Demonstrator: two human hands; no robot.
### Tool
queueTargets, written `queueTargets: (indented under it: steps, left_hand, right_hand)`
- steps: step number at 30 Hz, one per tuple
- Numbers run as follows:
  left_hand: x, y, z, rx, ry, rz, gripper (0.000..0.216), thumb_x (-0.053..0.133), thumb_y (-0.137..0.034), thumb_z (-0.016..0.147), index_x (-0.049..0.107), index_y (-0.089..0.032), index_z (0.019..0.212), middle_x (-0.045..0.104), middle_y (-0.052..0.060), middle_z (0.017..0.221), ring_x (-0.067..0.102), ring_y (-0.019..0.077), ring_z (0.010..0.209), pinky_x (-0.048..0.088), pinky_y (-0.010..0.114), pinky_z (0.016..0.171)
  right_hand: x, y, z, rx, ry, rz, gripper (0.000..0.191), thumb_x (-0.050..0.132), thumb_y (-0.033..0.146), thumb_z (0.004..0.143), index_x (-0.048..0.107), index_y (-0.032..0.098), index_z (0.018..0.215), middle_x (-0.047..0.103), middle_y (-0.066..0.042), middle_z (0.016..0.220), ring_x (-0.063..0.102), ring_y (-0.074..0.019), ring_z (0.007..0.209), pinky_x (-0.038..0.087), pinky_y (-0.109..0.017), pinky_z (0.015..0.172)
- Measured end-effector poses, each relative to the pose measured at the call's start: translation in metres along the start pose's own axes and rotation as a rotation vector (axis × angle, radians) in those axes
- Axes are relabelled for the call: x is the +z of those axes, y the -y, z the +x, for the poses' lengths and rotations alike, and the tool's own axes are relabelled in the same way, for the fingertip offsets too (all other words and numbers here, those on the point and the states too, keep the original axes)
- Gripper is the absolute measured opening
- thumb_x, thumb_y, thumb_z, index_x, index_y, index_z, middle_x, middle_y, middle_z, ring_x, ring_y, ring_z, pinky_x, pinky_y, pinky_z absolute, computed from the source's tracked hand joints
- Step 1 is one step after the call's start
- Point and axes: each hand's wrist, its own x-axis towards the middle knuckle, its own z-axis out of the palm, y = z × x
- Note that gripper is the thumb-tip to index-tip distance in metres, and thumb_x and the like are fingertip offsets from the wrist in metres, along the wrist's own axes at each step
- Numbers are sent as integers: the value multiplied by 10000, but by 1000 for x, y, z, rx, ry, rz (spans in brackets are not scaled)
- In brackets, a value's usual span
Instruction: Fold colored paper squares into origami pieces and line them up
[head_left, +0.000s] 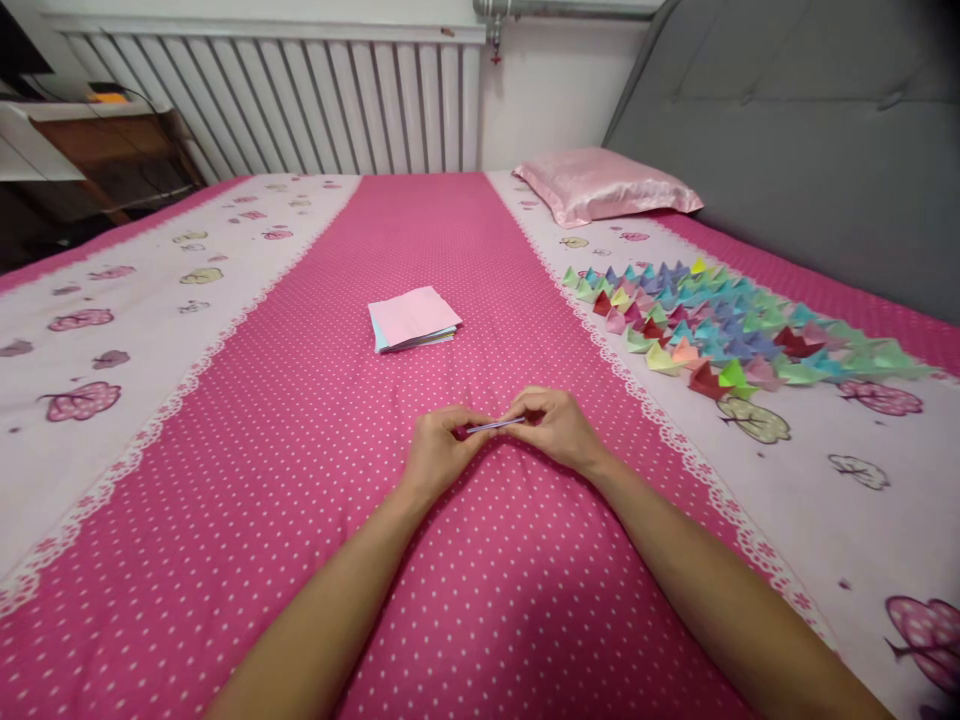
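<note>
Between my two hands is a small folded piece of purple paper (495,425), seen nearly edge-on as a thin strip. My left hand (442,445) pinches its left part between thumb and fingers. On the other side my right hand (555,428) grips it the same way, and the fingertips of both hands almost meet in the middle. Much of the paper is covered by the fingers. Beyond the hands lies a stack of square paper sheets (415,316), pink on top with blue and other colours showing at the edges.
Many folded paper boats (712,330) in several colours stand in rows on the right of the bedspread (420,230). Behind them are a pink pillow (600,185) and a grey headboard (802,130). A white radiator (300,100) lines the far wall.
</note>
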Motion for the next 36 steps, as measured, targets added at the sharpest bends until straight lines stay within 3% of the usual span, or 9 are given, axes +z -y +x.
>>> queueTargets:
  steps: [11, 22, 30, 36]
  left_hand:
    - [-1, 1, -1, 68, -104, -6, 98, 650, -257, 727, 712, -181, 735, 706, 27, 690, 598, 117, 574, 442, 217, 531]
    - [0, 0, -1, 228, -80, 26, 103, 656, -275, 737, 699, -181, 734, 695, 30, 677, 593, 109, 569, 453, 211, 520]
    - [1, -5, -4, 341, -160, 85, 71, 641, -223, 741, 684, -170, 721, 695, 37, 683, 610, 121, 607, 464, 212, 530]
    - [1, -4, -4, 349, -172, 72, 67, 637, -222, 747, 688, -178, 741, 698, 36, 702, 622, 124, 625, 478, 215, 548]
  right_hand:
    - [2, 5, 0, 2, 15, 78, 121, 630, 238, 727, 706, 164, 785, 667, -50, 742, 606, -131, 617, 485, -237, 553]
    - [1, 10, 0, -86, -9, 108, 82, 612, 128, 680, 678, 160, 716, 646, -29, 705, 602, -125, 633, 490, -232, 582]
    - [3, 8, 0, -3, -12, 197, 65, 635, 154, 666, 686, 160, 706, 651, -25, 689, 599, -123, 621, 486, -230, 575]
    - [3, 6, 0, 105, -4, 299, 73, 661, 194, 647, 692, 152, 697, 660, -29, 684, 611, -126, 611, 499, -232, 566]
